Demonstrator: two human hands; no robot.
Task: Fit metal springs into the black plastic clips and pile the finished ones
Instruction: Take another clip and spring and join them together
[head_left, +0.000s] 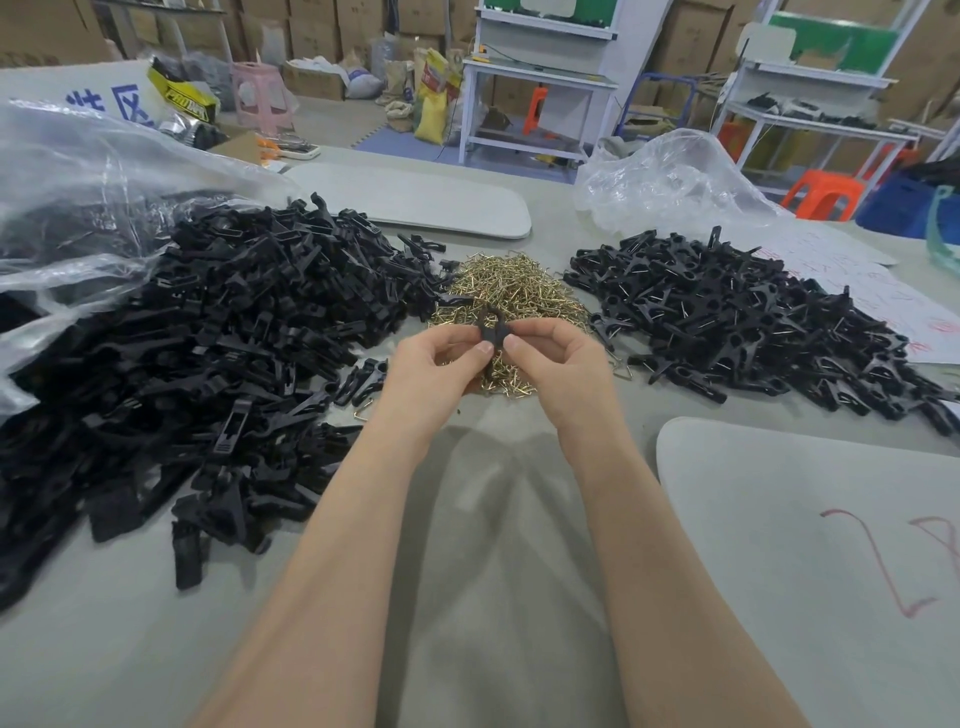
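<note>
Both hands meet over the near edge of a heap of brass-coloured metal springs (511, 291) at the table's centre. My left hand (436, 364) and my right hand (558, 361) pinch one black plastic clip (491, 325) between thumbs and fingertips, held just above the springs. A large pile of loose black clip parts (208, 353) spreads across the left of the table. On the right lies a pile of black clips with metal springs showing in them (743, 322). Whether a spring sits in the held clip is hidden by my fingers.
A clear plastic bag (67, 197) lies open at the far left and another crumpled one (670, 182) at the back right. Pale grey boards lie at the back centre (415, 200) and near right (805, 545). White paper with red writing (893, 296) lies beside the right pile.
</note>
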